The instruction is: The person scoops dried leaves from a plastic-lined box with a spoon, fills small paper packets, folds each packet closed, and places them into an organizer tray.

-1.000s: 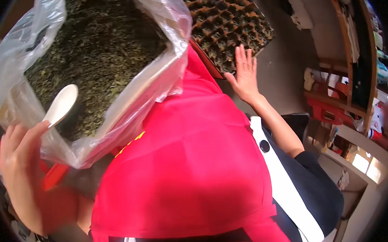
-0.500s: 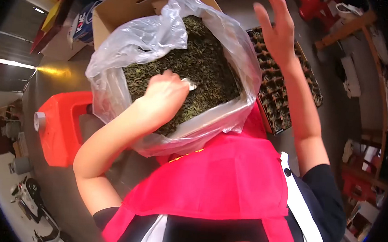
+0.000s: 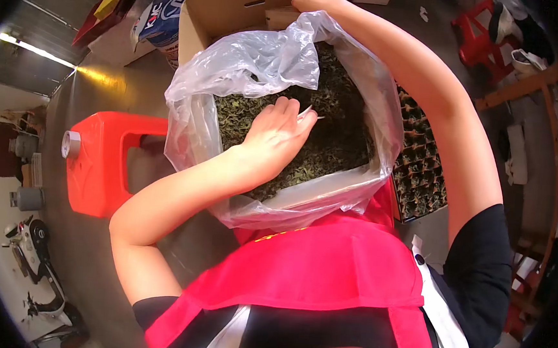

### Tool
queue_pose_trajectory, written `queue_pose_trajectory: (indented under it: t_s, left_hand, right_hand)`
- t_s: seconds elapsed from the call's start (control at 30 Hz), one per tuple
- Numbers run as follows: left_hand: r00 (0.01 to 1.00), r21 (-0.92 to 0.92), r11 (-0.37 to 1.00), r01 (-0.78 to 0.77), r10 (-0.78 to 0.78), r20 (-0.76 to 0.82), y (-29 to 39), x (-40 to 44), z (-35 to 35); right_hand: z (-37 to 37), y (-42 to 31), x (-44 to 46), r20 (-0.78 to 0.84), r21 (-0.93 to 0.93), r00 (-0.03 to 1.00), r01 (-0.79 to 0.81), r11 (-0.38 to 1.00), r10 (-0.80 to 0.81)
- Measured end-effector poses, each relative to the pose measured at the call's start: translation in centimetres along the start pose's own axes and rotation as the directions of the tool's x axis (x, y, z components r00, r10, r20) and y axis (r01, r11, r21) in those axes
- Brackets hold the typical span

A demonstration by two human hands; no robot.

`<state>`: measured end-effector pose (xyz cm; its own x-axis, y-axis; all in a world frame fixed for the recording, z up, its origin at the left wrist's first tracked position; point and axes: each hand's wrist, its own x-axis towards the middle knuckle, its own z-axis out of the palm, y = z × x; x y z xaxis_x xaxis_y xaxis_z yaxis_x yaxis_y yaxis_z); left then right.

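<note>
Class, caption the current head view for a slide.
Left hand holding a white spoon at bagged leaves; right hand by the cardboard box.

- I wear a bright pinkish-red apron (image 3: 330, 268) with small yellow markings (image 3: 280, 234) near its far edge.
- My top (image 3: 339, 330) is black, with short black sleeves (image 3: 483, 266).
- A white band (image 3: 444, 315) at my right side carries a round dark button (image 3: 420, 259).
- Another white band (image 3: 225, 335) shows at my left.
- My left hand (image 3: 280, 135) and right hand (image 3: 310, 0) are bare.

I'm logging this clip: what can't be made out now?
Head view:
White spoon: mostly hidden by left hand.
Whether right hand grips anything: the hand hides it.
Celled tray: partly covered by plastic bag and right arm.
Cardboard box: cut off by the top edge.
</note>
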<state>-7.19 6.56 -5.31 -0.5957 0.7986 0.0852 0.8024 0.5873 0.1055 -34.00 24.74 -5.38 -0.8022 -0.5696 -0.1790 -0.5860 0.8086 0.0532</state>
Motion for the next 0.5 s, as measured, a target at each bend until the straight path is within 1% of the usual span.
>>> queue_pose_trajectory:
  t_s: [0.03, 0.07, 0.1, 0.17, 0.2, 0.3, 0.4, 0.5]
  left_hand:
    - [1.0, 0.005, 1.0, 0.002, -0.002, 0.006, 0.1, -0.1, -0.3]
    - [1.0, -0.006, 1.0, 0.009, -0.009, 0.008, 0.2, -0.4, -0.6]
    - [1.0, -0.016, 1.0, 0.015, -0.015, 0.01, 0.3, -0.7, -0.8]
    - [1.0, -0.028, 0.999, 0.026, -0.026, 0.011, 0.5, -0.9, -1.1]
    - [1.0, -0.031, 0.999, 0.03, -0.029, 0.011, 0.6, -1.0, -1.1]
    - [1.0, -0.06, 0.998, 0.03, -0.03, 0.007, 0.9, -1.2, -1.0]
    - [1.0, -0.091, 0.996, 0.019, -0.017, 0.015, 1.3, -1.3, -1.4]
    - [1.0, -0.109, 0.994, 0.011, -0.009, 0.017, 1.4, -1.5, -1.5]
  right_hand:
    - [2.0, 1.1, 1.8, -0.028, -0.029, 0.999, 0.03, 0.999, -0.031]
    - [2.0, 0.9, 2.1, -0.057, -0.061, 0.996, 0.059, 0.996, -0.063]
    - [2.4, 0.8, 2.0, -0.047, -0.041, 0.999, 0.018, 0.999, -0.02]
    - [3.4, 0.7, 2.6, -0.107, 0.022, 0.992, 0.062, 0.998, -0.06]
    - [3.8, 0.6, 3.1, -0.033, -0.002, 0.999, -0.027, 1.0, 0.027]
    - [3.5, -0.7, 1.8, -0.071, 0.022, 0.992, -0.098, 0.995, 0.1]
    - [4.1, -0.1, 2.6, -0.035, -0.012, 0.993, -0.115, 0.993, 0.115]
    - [4.3, 0.4, 2.8, 0.001, 0.012, 0.995, -0.101, 0.995, 0.101]
